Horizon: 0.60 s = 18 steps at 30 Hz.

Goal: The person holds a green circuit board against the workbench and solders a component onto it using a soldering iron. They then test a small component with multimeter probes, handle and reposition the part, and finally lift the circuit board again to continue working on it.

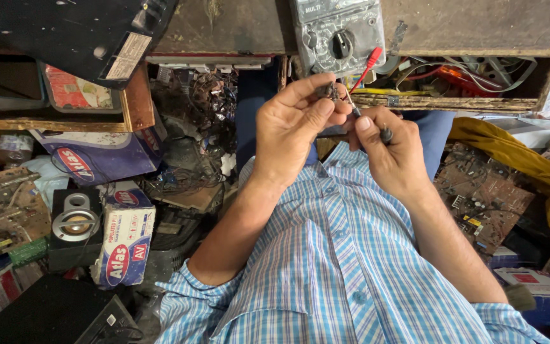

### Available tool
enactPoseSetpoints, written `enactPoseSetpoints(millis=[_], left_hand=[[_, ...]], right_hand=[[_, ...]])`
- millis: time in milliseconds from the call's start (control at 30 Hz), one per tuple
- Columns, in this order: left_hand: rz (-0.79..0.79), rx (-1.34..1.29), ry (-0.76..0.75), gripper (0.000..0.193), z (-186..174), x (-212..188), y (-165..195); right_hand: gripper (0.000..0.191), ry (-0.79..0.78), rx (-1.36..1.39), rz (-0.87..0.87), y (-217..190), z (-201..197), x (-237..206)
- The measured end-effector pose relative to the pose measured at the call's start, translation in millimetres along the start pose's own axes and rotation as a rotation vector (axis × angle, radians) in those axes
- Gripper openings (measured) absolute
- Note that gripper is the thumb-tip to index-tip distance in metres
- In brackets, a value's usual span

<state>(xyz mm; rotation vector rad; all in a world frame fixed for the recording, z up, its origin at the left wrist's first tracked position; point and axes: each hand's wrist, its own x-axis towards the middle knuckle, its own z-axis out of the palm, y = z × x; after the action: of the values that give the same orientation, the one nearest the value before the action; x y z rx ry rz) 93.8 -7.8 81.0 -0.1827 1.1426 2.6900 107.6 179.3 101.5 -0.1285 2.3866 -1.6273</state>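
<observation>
**A:** Start with the largest items. What surrounds the work?

**B:** A wooden table (479, 25) runs along the top edge, its open drawer (453, 79) stuffed with loose wires. A grey multimeter (338, 32) sits on it with its dial facing the camera. Left of the checked-shirt torso lie printed cardboard boxes (122, 242), a small black speaker (74, 223) and a heap of tangled scrap (192, 153); to the right, a brown circuit board (485, 197) and a yellow cloth (529, 165).

**A:** And the hands?

**B:** The left hand (291, 130) pinches a small dark component (328, 90) between thumb and fingertips — a closed grip, held just below the meter and above the lap. The right hand (393, 150) is closed on a black probe (384, 134), its tip set against or just beside the component; contact probably exists, though the view is too small to confirm. A red probe (369, 64) hangs from the drawer edge, near the fingers.

**A:** What could go wrong?

**B:** The probe tip could skate off so small a part — both are held in mid-air, unsupported. A slackened pinch would drop the component into the clutter below, where it would be hard to find. The dangling red lead could snag a knuckle and tug the meter.

**A:** Obstructions?

**B:** The drawer's wires crowd the space directly behind the fingers.
</observation>
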Motion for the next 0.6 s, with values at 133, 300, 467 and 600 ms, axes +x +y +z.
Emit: enactPoseSetpoints(millis=[133, 300, 467, 600], left_hand=[[-0.053, -0.070, 0.007, 0.035, -0.1, -0.4, 2.1], [-0.062, -0.024, 0.011, 0.035, 0.9, -0.2, 5.6], [-0.034, 0.045, -0.011, 0.034, 0.6, -0.9, 7.9], [0.002, 0.059, -0.037, 0.034, 0.4, -0.8, 7.4]], right_hand=[[0.031, -0.014, -0.014, 0.032, -3.3, -0.4, 2.3], [0.031, -0.036, 0.002, 0.019, -3.6, -0.2, 3.0], [0.030, -0.053, 0.002, 0.037, -3.7, 0.5, 3.0], [0.025, -0.053, -0.001, 0.012, -6.1, 1.6, 4.4]])
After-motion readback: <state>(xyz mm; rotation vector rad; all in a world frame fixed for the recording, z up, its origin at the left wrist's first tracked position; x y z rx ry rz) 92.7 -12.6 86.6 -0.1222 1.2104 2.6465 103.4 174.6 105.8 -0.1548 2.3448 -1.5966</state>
